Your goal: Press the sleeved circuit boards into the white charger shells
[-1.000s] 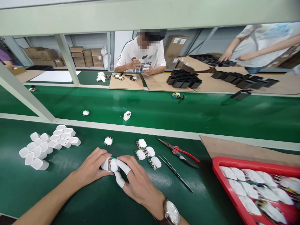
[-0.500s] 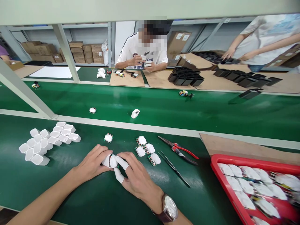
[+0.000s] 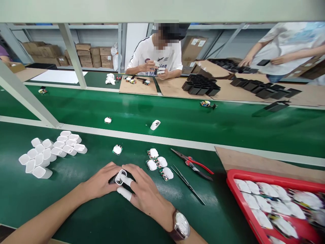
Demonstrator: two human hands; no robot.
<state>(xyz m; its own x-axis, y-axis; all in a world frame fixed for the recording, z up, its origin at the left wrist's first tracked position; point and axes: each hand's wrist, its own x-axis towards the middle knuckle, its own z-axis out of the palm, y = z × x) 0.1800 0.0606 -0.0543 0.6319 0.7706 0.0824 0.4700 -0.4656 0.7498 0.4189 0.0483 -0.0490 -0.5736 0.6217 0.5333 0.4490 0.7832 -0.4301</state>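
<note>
My left hand (image 3: 101, 183) and my right hand (image 3: 144, 189) meet on the green bench, both closed round one small white plastic shell (image 3: 119, 177). White finger cots cover my right thumb and forefinger, which press against the shell's open end. A wristwatch (image 3: 180, 226) sits on my right wrist. Just beyond the hands lie a single white-capped circuit module (image 3: 117, 149) and a cluster of several more modules (image 3: 158, 164). A heap of empty white shells (image 3: 50, 152) lies to the left.
Red-handled pliers (image 3: 194, 164) and tweezers (image 3: 189, 184) lie right of the modules. A red tray (image 3: 232, 181) of wrapped parts sits at lower right on cardboard. Two parts (image 3: 155, 124) ride the conveyor belt. Across it, a seated person and a standing person handle parts near black trays (image 3: 200, 84).
The shell has turned in my hands and my right thumb has tucked lower beneath it. The parts on the conveyor belt have drifted to the right.
</note>
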